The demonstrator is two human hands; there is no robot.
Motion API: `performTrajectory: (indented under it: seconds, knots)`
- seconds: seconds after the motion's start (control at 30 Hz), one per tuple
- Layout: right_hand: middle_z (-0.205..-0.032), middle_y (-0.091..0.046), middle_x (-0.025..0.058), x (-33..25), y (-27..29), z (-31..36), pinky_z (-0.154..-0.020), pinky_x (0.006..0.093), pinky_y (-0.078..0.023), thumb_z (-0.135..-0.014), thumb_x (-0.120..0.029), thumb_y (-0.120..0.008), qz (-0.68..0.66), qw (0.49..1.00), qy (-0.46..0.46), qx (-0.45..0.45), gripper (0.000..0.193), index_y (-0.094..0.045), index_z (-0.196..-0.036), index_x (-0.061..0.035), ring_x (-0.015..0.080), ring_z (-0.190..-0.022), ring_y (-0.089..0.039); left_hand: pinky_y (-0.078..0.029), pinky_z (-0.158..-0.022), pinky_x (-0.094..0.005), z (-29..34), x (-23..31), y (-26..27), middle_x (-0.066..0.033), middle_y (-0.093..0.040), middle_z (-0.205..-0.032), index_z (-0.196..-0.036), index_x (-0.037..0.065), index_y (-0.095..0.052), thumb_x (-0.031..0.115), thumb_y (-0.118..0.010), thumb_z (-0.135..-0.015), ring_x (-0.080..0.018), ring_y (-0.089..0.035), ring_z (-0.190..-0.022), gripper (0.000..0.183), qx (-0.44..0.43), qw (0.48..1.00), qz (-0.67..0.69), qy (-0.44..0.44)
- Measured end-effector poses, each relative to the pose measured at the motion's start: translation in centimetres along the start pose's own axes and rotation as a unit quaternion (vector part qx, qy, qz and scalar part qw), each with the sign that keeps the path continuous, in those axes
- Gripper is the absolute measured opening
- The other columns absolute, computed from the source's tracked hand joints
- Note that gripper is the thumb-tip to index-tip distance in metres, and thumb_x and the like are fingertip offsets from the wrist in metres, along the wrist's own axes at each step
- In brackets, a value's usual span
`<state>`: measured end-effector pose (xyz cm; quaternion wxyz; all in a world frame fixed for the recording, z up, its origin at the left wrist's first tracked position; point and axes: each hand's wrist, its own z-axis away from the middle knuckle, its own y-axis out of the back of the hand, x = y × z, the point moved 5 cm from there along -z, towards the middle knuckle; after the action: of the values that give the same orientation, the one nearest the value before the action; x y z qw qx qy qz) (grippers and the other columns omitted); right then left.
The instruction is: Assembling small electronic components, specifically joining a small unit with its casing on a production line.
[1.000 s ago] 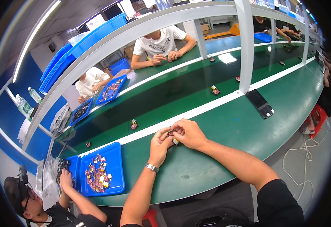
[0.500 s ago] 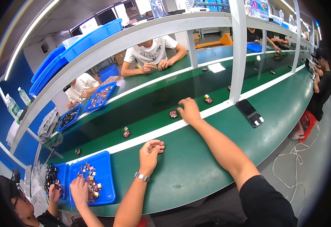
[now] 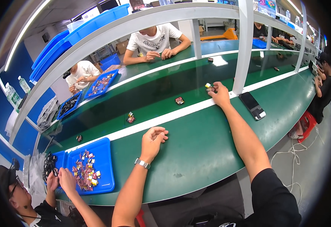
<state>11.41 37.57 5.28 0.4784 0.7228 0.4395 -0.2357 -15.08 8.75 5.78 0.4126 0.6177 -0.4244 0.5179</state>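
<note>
While the part (image 3: 210,89) on the belt (image 3: 158,106) is reached by the half-curled right hand (image 3: 221,95), its hold unclear, and the left hand (image 3: 152,142) is kept loosely half-open, seemingly empty, a drop could be caused by an edge-only pinch.

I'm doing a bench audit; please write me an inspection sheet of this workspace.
Surface: green tabletop, small dark mark near front edge.
Work pieces: small parts spaced along the dark green lane; more heaped in blue tray.
Clutter: dark phone beside the white post.
Hands: right hand at a part on the lane, grip unclear; left hand loosely curled, nothing seen in it.
Cables: white cable looped on the floor.
Surroundings: co-workers across the lane and at left.
</note>
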Motion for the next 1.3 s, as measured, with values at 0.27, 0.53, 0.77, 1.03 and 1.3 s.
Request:
performTrajectory:
  seconds: [0.27,0.53,0.77,1.03,1.3]
  knots:
    - [-0.119,-0.067,0.0059,-15.6,-2.7,14.1,-0.098,0.0377,-0.045,-0.072,-0.007,-0.078,-0.214,0.87,0.218,-0.388,0.063,-0.055,-0.131,-0.0084,0.0223,-0.115,-0.059,-0.053,-0.07,-0.0272,0.6,0.6,0.5,-0.0119,-0.067,-0.1,-0.121,-0.005,-0.056,0.027,-0.048,-0.103,-0.0152,-0.064,-0.08,0.037,-0.101,0.97,0.186,0.123]
    - [-0.124,-0.06,0.0095,-19.2,-3.5,16.2,-0.103,0.0394,-0.043,-0.074,-0.005,-0.076,-0.164,0.862,0.284,-0.386,0.054,-0.061,-0.125,-0.0109,0.0284,-0.117,-0.055,-0.057,-0.079,-0.0283,0.8,0.5,0.2,-0.0114,-0.065,-0.112,-0.132,-0.003,-0.052,0.019,-0.048,-0.103,-0.0157,-0.066,-0.092,0.036,-0.123,0.97,0.165,0.126]
    - [-0.119,-0.053,0.0073,-18.5,-3.4,16.5,-0.096,0.0389,-0.046,-0.076,-0.007,-0.075,-0.032,0.875,0.391,-0.284,0.033,-0.066,-0.108,-0.0132,0.0279,-0.115,-0.051,-0.057,-0.092,-0.0377,0.7,0.2,0.0,-0.0145,-0.064,-0.114,-0.131,-0.002,-0.049,0.01,-0.051,-0.1,-0.0236,-0.066,-0.103,0.033,-0.09,0.971,0.194,0.104]
    - [-0.12,-0.055,0.006,-18.0,-4.2,16.7,-0.094,0.0385,-0.048,-0.078,-0.01,-0.074,-0.064,0.877,0.367,-0.303,0.016,-0.064,-0.09,-0.0097,0.0275,-0.112,-0.053,-0.056,-0.091,-0.0357,0.8,0.4,-0.8,-0.0132,-0.064,-0.113,-0.129,0.0,-0.05,0.008,-0.051,-0.099,-0.0214,-0.066,-0.102,0.031,-0.107,0.978,0.156,0.089]
    - [-0.117,-0.059,0.0061,-17.8,-4.8,17.0,-0.094,0.0376,-0.048,-0.081,-0.011,-0.069,-0.102,0.903,0.297,-0.293,0.01,-0.072,-0.09,-0.0093,0.0256,-0.113,-0.054,-0.054,-0.092,-0.0356,0.6,0.4,-0.5,-0.0134,-0.062,-0.122,-0.133,0.0,-0.047,0.001,-0.056,-0.093,-0.0195,-0.063,-0.109,0.041,-0.144,0.967,0.2,0.064]
